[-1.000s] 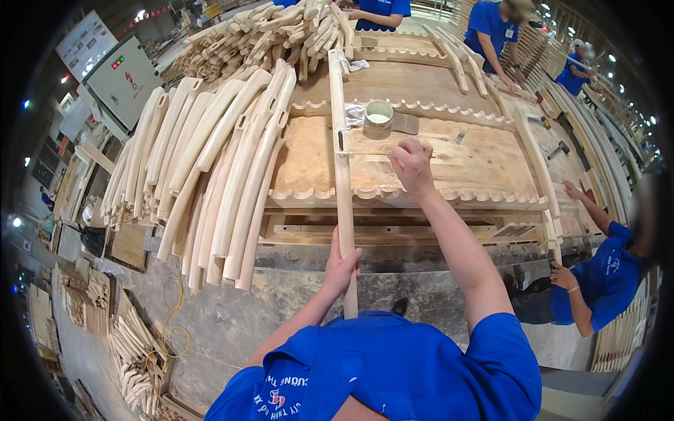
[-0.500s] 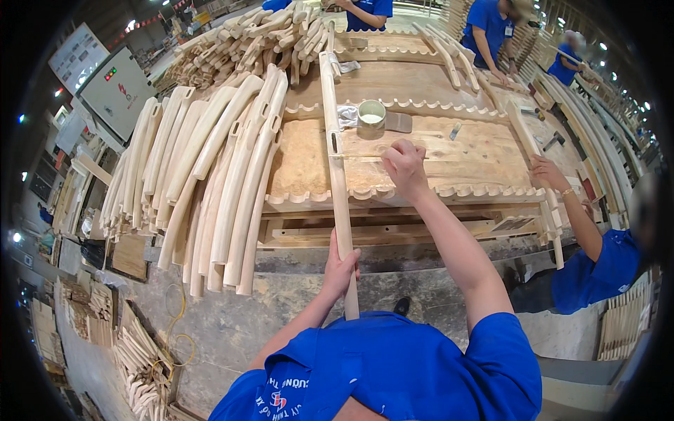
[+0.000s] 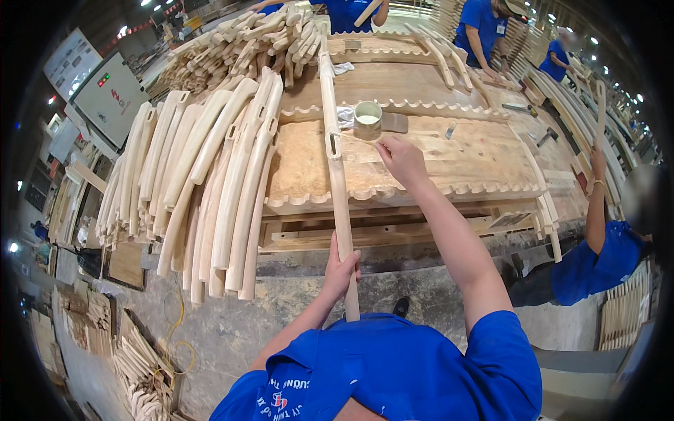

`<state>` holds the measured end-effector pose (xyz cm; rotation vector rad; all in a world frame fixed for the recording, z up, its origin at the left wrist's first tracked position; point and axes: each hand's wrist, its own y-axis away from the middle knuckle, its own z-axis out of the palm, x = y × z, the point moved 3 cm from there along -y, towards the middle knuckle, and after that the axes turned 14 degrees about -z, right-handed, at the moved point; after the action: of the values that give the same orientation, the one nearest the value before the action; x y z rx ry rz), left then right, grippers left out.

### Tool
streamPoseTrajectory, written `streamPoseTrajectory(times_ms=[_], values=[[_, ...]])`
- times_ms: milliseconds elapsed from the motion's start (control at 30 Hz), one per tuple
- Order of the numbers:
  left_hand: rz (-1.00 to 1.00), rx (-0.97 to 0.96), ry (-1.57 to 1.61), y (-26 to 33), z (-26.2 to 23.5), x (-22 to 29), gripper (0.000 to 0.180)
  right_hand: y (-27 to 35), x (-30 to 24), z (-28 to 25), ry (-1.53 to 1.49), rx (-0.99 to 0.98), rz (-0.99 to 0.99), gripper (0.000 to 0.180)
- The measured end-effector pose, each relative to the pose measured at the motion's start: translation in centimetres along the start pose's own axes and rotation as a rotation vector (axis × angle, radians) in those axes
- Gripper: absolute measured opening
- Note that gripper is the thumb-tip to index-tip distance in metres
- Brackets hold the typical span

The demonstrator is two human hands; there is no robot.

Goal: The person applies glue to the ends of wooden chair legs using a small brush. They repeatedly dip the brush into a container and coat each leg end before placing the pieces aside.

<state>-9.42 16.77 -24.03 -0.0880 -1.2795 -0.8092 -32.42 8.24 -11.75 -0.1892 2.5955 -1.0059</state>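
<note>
My left hand is wrapped round the lower end of a long pale wooden rail. The rail runs away from my body over the workbench and has an oblong slot in its upper face. Just right of that slot, my right hand is closed in a pinch on a thin stick pointing at the rail. Most of the stick hides in my fingers. Beyond the hand stands a round can of white stuff. A flat grey-brown block and a white cloth lie beside it.
Curved slotted wooden pieces lean in a row at the left, with a large heap behind. Scalloped strips cross the bench. Hammers lie at the right. A co-worker at the right raises a wooden piece; others work farther back.
My right hand has shifted a little, its stick now tilting up toward the rail near the slot. My left hand keeps its grip. The co-worker at the right has lifted a wooden piece upright.
</note>
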Motion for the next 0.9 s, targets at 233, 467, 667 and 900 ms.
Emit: streamPoseTrajectory(times_ms=[233,467,667,900], values=[[-0.021,-0.007,-0.002,0.0,-0.2,0.0,0.077,-1.3,-0.5,-0.4,0.073,0.009,-0.006,0.012],[-0.020,-0.031,0.009,0.0,-0.4,0.1,0.079,-1.3,-0.8,-0.6,0.055,0.031,0.010,0.009],[-0.051,-0.016,0.015,0.1,-0.7,0.0,0.079,-2.0,-1.7,0.0,0.160,0.064,-0.030,0.007],[-0.046,0.009,0.026,-0.1,-0.5,-0.2,0.080,-2.9,-1.9,-0.4,0.169,0.180,-0.034,0.009]])
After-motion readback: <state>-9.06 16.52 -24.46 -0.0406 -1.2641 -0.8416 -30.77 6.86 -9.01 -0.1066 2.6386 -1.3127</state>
